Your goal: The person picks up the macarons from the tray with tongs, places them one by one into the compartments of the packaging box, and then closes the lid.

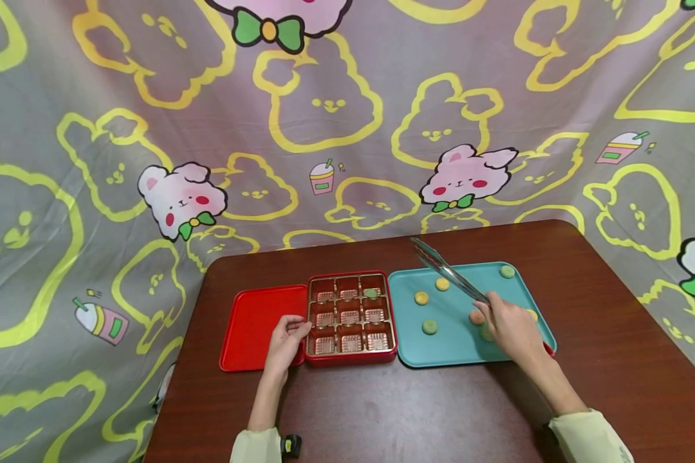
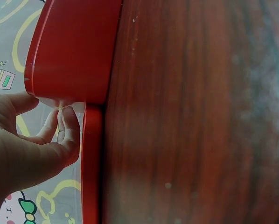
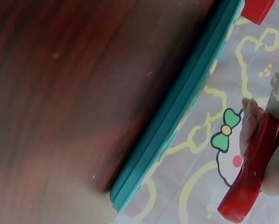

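My right hand [image 1: 512, 325] grips metal tongs [image 1: 448, 271] by their red handle [image 3: 251, 170]. The tongs point away to the left over the teal tray [image 1: 457, 357], with nothing seen between their tips. Yellow, green and pink macarons lie scattered on the tray, among them a green macaron [image 1: 430, 327] and a yellow macaron [image 1: 421, 298]; some are partly hidden by my right hand. My left hand [image 1: 286, 341] touches the left side of a red box [image 1: 350, 360], thumb by the rim, fingertips on the wall. In its far right compartment sits a green macaron [image 1: 370, 293].
Left of the box, and touching it, lies a flat red lid [image 1: 257, 328]. The teal tray stands close against the box's right side. All rest on a dark wooden table [image 1: 370, 411], with a patterned cloth [image 1: 347, 128] hanging behind and at the sides.
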A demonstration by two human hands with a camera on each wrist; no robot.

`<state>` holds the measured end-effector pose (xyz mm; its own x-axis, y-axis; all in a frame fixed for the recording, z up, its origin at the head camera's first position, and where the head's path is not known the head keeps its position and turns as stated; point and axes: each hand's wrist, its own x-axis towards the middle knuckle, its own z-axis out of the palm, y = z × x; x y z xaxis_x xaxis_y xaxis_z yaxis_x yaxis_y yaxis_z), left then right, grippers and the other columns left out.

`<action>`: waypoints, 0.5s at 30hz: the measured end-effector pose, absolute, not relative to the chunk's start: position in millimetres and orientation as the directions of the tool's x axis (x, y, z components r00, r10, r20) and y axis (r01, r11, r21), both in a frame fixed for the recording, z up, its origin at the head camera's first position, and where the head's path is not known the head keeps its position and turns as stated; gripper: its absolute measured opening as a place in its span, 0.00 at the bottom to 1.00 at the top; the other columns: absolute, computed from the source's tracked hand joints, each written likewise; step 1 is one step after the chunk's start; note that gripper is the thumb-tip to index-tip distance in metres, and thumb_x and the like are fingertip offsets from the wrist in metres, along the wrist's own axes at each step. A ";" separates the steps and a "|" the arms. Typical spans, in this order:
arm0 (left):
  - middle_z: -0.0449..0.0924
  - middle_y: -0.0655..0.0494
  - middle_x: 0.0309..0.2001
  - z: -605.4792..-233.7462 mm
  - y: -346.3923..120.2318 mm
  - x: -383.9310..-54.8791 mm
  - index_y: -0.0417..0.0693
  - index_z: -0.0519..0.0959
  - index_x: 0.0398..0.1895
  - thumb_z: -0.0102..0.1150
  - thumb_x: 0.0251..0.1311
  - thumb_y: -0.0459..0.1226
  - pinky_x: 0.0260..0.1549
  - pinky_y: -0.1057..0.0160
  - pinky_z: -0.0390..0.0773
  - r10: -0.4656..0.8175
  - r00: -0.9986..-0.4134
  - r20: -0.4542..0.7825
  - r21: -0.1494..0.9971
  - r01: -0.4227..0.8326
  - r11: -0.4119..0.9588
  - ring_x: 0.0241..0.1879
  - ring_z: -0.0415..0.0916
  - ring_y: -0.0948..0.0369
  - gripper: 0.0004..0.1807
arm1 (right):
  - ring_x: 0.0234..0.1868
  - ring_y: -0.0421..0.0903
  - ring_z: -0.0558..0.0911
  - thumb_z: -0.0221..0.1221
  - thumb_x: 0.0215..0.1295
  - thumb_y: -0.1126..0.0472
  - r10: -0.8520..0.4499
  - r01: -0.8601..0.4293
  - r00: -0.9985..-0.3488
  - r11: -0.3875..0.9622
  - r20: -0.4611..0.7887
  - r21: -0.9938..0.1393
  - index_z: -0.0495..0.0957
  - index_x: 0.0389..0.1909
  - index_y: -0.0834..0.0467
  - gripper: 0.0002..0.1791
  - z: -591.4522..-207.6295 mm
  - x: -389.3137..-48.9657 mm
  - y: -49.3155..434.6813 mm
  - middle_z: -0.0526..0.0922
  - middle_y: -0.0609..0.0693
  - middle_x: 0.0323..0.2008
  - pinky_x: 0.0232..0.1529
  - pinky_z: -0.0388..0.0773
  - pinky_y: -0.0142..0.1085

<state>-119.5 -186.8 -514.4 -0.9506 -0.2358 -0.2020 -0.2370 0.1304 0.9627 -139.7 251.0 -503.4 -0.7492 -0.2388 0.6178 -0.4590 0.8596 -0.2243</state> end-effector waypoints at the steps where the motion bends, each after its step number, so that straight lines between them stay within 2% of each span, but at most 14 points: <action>1: 0.79 0.45 0.44 -514.9 -186.9 -119.4 0.33 0.73 0.54 0.62 0.70 0.34 0.42 0.64 0.74 -0.234 -0.952 -0.199 0.964 -0.233 0.129 0.43 0.75 0.56 0.16 | 0.10 0.46 0.62 0.62 0.74 0.56 -0.238 -0.459 -0.747 0.860 0.621 -0.223 0.65 0.27 0.60 0.19 -503.4 -139.4 252.1 0.57 0.44 0.11 0.11 0.59 0.43; 8: 0.79 0.45 0.45 -515.4 -187.3 -120.1 0.33 0.73 0.55 0.62 0.70 0.35 0.42 0.63 0.75 -0.234 -0.950 -0.205 0.962 -0.240 0.130 0.44 0.76 0.56 0.17 | 0.11 0.45 0.60 0.69 0.63 0.64 -0.211 -0.409 -0.784 0.883 0.584 -0.229 0.64 0.25 0.57 0.20 -500.2 -134.3 259.5 0.54 0.43 0.12 0.12 0.57 0.42; 15: 0.78 0.47 0.45 -515.0 -189.0 -118.4 0.32 0.73 0.54 0.62 0.69 0.33 0.42 0.66 0.74 -0.218 -0.958 -0.188 0.970 -0.216 0.114 0.41 0.75 0.63 0.16 | 0.13 0.44 0.61 0.69 0.66 0.61 -0.181 -0.332 -0.857 0.910 0.482 -0.249 0.64 0.26 0.56 0.20 -499.8 -127.0 268.8 0.56 0.44 0.12 0.13 0.60 0.42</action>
